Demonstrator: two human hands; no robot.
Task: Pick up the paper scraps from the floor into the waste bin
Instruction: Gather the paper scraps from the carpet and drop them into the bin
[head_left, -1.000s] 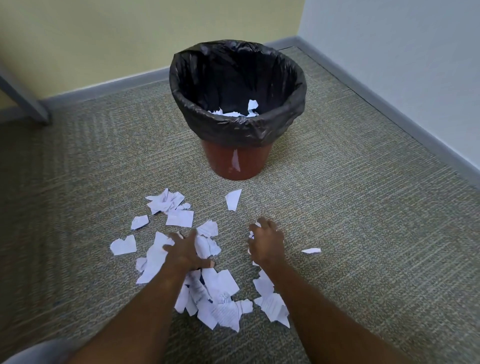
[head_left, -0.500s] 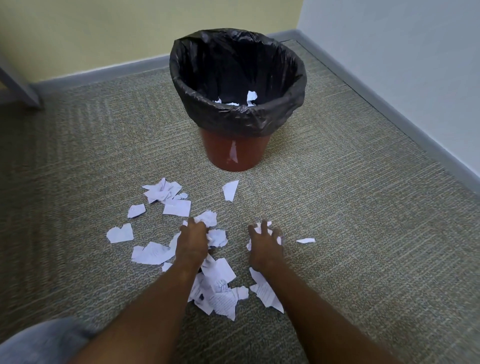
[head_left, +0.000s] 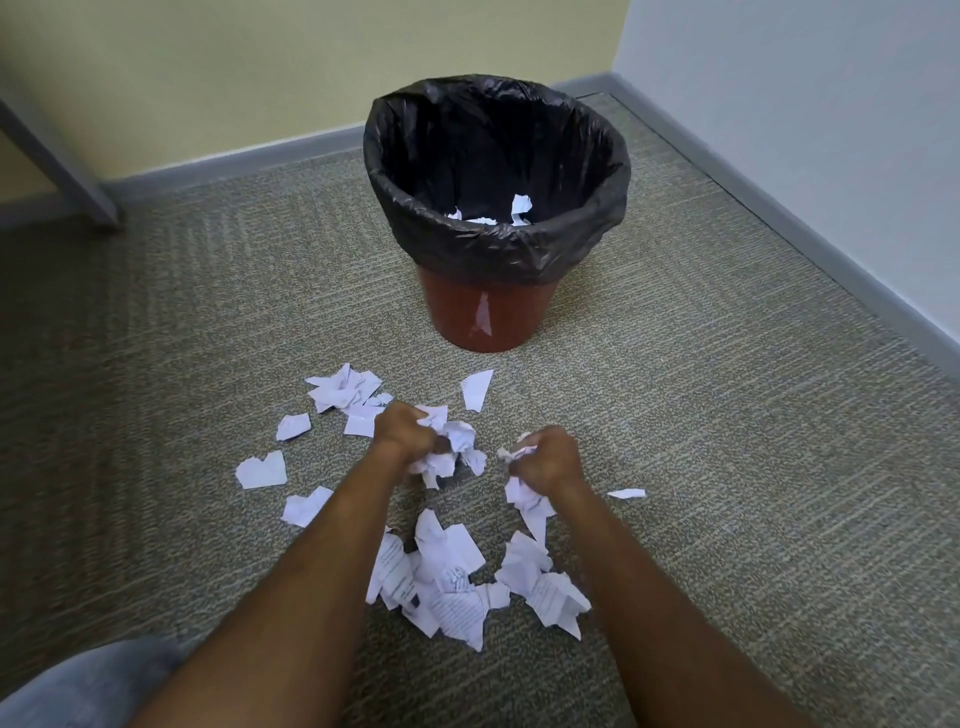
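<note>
Several white paper scraps (head_left: 441, 582) lie scattered on the carpet in front of me. My left hand (head_left: 402, 434) is shut on a crumpled bunch of scraps (head_left: 452, 447), held just above the floor. My right hand (head_left: 543, 460) is shut on another bunch of scraps (head_left: 527, 499), a little to the right. The waste bin (head_left: 483, 317), red-brown with a black bag liner (head_left: 493, 249), stands upright beyond my hands. A few scraps (head_left: 519, 208) show inside it.
Loose scraps lie left of my hands (head_left: 260, 470), further back (head_left: 343, 389), and one small piece to the right (head_left: 626, 493). Walls with grey skirting (head_left: 779, 228) meet in a corner behind the bin. A grey slanted leg (head_left: 62, 161) stands at the far left.
Both hands, flat on the scraps before, have closed into fists around bunches of paper and lifted them slightly off the carpet. The bin has not moved.
</note>
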